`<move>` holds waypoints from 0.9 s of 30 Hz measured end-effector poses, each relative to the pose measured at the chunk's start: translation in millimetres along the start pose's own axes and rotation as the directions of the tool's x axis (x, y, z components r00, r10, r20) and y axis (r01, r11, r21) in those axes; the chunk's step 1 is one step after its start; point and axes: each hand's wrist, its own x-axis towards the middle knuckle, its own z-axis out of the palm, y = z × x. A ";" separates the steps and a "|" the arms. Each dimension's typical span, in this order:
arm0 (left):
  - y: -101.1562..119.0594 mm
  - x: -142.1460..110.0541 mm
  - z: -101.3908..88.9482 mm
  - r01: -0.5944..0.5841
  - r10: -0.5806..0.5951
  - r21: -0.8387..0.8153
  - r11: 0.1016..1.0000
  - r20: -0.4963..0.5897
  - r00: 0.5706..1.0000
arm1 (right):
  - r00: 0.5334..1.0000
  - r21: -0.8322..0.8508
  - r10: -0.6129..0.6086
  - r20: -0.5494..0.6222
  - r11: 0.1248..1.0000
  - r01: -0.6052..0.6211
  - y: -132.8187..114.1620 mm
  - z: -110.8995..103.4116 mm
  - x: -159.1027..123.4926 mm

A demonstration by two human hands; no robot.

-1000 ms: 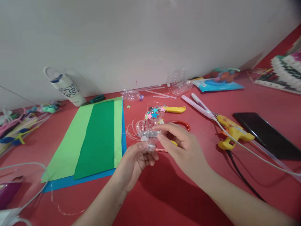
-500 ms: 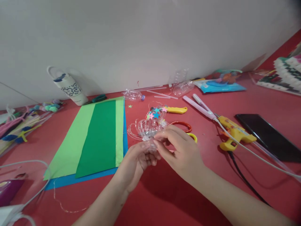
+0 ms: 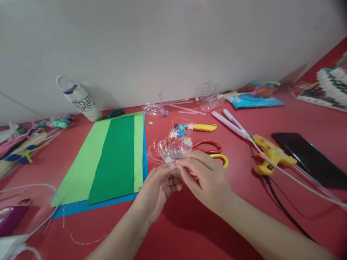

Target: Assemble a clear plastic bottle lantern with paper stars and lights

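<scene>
Between my hands is a clear plastic craft piece with many thin looped strips fanning out from a narrow base. My left hand is closed around that base from below, thumb on top. The thumb and forefinger of my right hand pinch at the same base; whatever small bit lies between those fingertips is hidden. Just beyond the strips lie small coloured stars and a yellow utility knife. Loops of a red handle and a yellow handle show behind my right hand.
Green sheets over blue lie at left, near a white tumbler. At right are a pink hair straightener, a corded yellow glue gun and a black phone. Plastic bottle pieces and a blue packet line the wall.
My right hand has lowered slightly and its fingers have drawn closer to the base of the plastic piece. More of the red and yellow handles shows. My left hand keeps its grip.
</scene>
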 end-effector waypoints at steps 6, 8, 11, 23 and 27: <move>2.7 -0.8 0.0 -0.075 0.074 0.061 0.995 0.022 0.997 | 0.999 0.035 0.037 -0.009 0.999 -0.037 -2.3 -3.8 3.9; 3.9 -0.4 0.3 -0.130 0.129 0.090 0.987 0.026 0.991 | 0.999 0.035 0.023 -0.047 0.999 -0.022 -3.3 -6.1 5.5; 4.1 0.0 -0.1 -0.213 0.211 0.110 0.971 0.026 0.977 | 0.997 0.026 -0.006 -0.079 1.000 0.008 -3.5 -8.7 7.1; 10.8 -5.1 -1.3 -0.355 0.398 0.412 0.839 -0.020 0.917 | 0.975 -0.004 -0.213 -0.070 0.977 0.213 2.5 -10.7 2.8; 11.2 -7.5 -2.9 -0.425 0.468 0.502 0.754 0.045 0.883 | 0.966 -0.023 -0.250 -0.067 0.968 0.249 3.4 -12.1 2.2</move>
